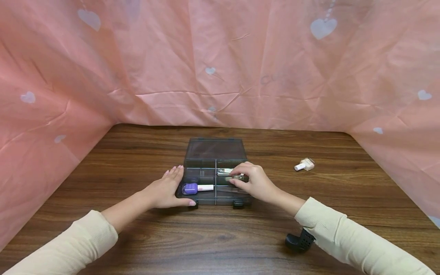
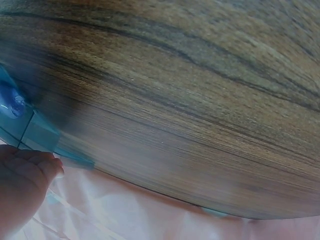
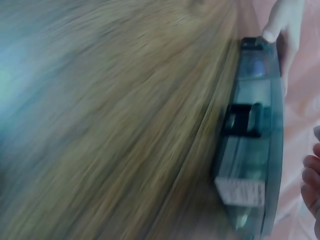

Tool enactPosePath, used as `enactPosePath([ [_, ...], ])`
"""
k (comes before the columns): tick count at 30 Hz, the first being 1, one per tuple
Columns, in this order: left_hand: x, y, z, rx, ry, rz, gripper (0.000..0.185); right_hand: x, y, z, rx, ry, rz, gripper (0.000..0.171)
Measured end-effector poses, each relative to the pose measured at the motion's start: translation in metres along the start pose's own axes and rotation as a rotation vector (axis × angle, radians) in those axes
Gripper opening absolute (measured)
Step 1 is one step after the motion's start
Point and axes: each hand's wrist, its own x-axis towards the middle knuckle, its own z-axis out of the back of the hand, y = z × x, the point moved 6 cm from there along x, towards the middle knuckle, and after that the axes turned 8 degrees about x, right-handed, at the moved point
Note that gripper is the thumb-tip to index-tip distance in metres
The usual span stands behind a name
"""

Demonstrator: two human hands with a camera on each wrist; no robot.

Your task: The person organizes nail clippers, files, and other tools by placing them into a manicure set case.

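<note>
On the wooden table stands an open smoky plastic organizer box. The left hand lies flat against its left side, fingers straight. The right hand pinches metal nail clippers over the right compartment; a purple nail polish bottle lies in the front left one

Smoky translucent plastic organizer box, shiny metal nail clipper, matt wood-grain table, creased pink cloth backdrop
</note>
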Motion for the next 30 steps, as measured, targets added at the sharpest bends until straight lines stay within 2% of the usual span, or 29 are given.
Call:
enactPosePath([
  [18,0.000,0.000,0.001,0.001,0.000,-0.006,0.112,-0.040,-0.032,0.055,-0.145,-0.110,-0.038,0.022],
  [30,-0.003,0.002,0.004,0.007,-0.010,-0.004,0.112,-0.056,-0.060,0.094,-0.195,-0.057,-0.165,0.038],
])
